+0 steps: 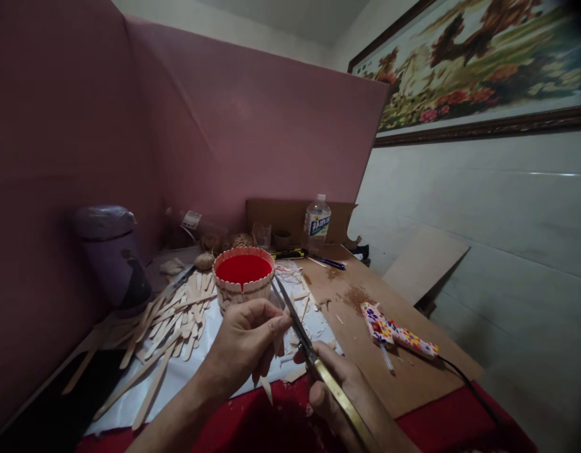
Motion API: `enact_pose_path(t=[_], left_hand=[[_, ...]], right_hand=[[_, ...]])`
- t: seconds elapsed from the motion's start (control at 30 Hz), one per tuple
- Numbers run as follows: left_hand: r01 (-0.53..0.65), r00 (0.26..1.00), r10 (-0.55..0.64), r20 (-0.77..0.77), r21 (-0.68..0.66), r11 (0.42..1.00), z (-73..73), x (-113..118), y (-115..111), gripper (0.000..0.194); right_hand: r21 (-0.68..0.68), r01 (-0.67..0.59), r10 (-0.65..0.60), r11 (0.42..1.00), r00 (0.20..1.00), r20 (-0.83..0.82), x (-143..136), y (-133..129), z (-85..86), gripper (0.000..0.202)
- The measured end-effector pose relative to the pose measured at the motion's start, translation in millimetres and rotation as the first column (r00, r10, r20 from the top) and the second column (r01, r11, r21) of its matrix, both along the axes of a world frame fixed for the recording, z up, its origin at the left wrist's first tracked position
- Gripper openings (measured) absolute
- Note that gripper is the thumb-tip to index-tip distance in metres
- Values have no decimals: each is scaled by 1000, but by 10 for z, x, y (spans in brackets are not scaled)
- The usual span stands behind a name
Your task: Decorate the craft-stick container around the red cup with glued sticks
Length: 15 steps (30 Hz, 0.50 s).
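Head view: at a worktable, my right hand (340, 384) grips a pair of scissors (302, 335) by the long brass-coloured handle, dark blades aimed toward eleven o'clock and parted only narrowly. My left hand (246, 343), thumb and forefinger pinched together beside the blades, holds what looks like a pale sliver (287, 309); my fingertips hide most of it, so I cannot tell its shape. The scissors should be stiff and fairly heavy, the metal perhaps slick, best held well back on the handle, clear of the edges. The sliver, if wood, ought to weigh almost nothing and split easily: a light pinch at its far end would keep skin off the steel. From between my hands, a stick-clad pot (243, 296) sits at eleven o'clock, loose craft sticks (189, 314) at ten and a flower-patterned glue gun (398, 335) near three.
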<state>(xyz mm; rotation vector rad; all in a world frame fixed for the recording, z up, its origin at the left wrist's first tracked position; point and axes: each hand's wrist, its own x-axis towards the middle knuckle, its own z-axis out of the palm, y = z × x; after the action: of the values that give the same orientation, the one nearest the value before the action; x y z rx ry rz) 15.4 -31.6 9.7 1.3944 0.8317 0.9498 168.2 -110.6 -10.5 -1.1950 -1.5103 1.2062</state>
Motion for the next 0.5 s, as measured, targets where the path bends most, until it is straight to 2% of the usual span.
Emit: enact_pose_path(t=[0.2,0.5], left_hand=[[9,1000,-9,17,-2,1000,25,-7,-13,35],[-6,1000,6,5,-16,1000,14,-18,10,38]], right_hand=[[2,-14,14,1000,1000,-26,5,28,-35,67],[63,56,-57,996,998,20,-20,75,-28,64]])
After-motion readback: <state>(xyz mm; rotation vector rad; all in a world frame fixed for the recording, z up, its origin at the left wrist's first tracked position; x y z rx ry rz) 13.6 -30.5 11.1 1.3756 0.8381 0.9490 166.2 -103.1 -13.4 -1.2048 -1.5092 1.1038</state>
